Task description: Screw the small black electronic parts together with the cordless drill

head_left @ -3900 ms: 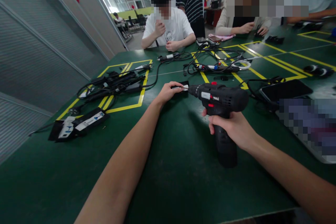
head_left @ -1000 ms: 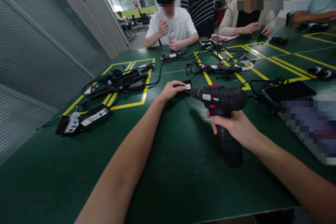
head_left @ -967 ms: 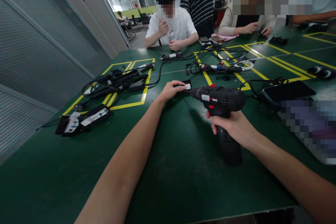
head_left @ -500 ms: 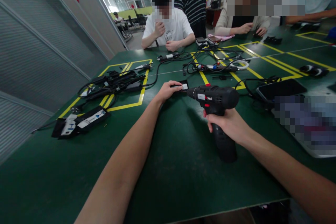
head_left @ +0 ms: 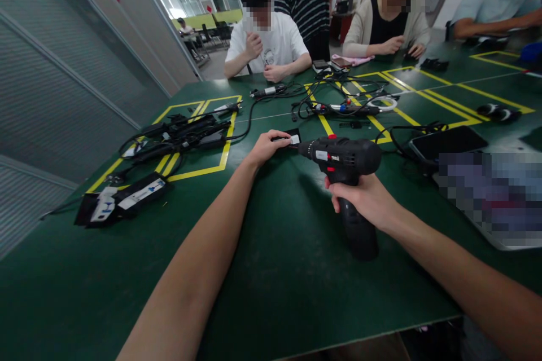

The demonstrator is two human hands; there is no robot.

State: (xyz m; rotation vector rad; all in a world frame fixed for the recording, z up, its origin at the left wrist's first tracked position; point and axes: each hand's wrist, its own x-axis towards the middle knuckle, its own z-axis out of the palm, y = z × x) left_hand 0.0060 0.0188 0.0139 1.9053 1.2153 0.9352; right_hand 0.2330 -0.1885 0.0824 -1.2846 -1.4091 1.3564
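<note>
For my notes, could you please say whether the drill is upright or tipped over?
Upright: the right hand holds the drill, handle downward.

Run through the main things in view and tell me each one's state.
Black-and-red plastic cordless drill: gripped by right hand, handle down; can't tell if running.
Small black rectangular piece with white patch: touched by left hand.
Black cables at left: heaped, tangled.
Glossy black rectangular device: screen dark.

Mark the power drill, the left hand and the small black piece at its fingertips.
Power drill (head_left: 349,156), head view: motor housing.
Left hand (head_left: 266,147), head view: back of hand.
Small black piece (head_left: 294,139), head view: white label.
</note>
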